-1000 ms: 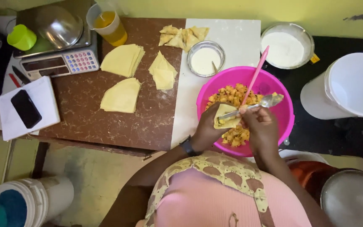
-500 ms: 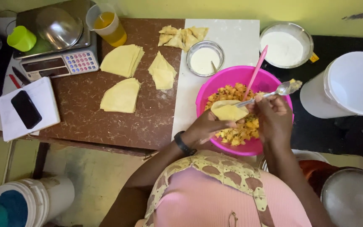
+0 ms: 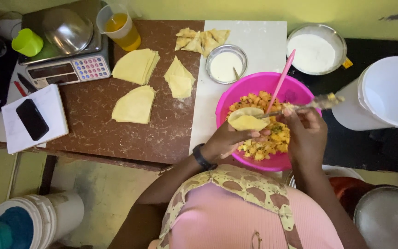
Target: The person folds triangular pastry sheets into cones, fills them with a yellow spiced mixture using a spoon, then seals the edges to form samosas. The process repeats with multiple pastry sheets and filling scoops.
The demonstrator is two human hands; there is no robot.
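My left hand (image 3: 230,141) holds a folded pale pastry cone (image 3: 247,120) over the pink bowl (image 3: 249,85) of yellow chunky filling (image 3: 269,138). My right hand (image 3: 304,133) grips a metal spoon (image 3: 316,103) with its handle end at the cone's mouth and its bowl, smeared with filling, out over the pink bowl's right rim. A pink stick (image 3: 280,79) leans in the bowl. Stacks of cut pastry sheets (image 3: 135,104) lie on the brown table (image 3: 97,133), and several filled triangles (image 3: 202,39) rest on the white board (image 3: 263,46).
A small bowl of white paste (image 3: 225,64) sits beside the pink bowl. Further off are a metal bowl of white flour (image 3: 315,50), a white bucket (image 3: 390,92), a jug of orange liquid (image 3: 119,26), a scale with a steel dish (image 3: 65,50), a phone on a notebook (image 3: 32,119).
Both hands lifted from down in the filling. The pastry cone rose above the bowl, and the spoon swung up to the right rim.
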